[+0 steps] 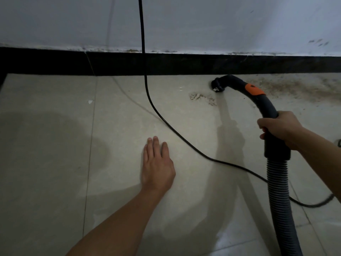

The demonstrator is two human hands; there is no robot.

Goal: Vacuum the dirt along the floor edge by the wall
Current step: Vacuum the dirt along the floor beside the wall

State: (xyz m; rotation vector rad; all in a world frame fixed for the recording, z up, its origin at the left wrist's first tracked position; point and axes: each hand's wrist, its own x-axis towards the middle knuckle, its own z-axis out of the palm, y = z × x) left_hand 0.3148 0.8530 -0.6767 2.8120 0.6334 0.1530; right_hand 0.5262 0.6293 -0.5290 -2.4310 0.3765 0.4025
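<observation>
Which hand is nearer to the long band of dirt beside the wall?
Right. The right hand grips the vacuum handle just short of the dirt band; the left hand is flat over the tiles, farther away to its left.

A right hand grips a curved black vacuum handle whose nozzle sits on pale floor tiles beside a dark skirting board. Dirt lies along the edge. The left hand lies flat with straight fingers near a black cable.
</observation>
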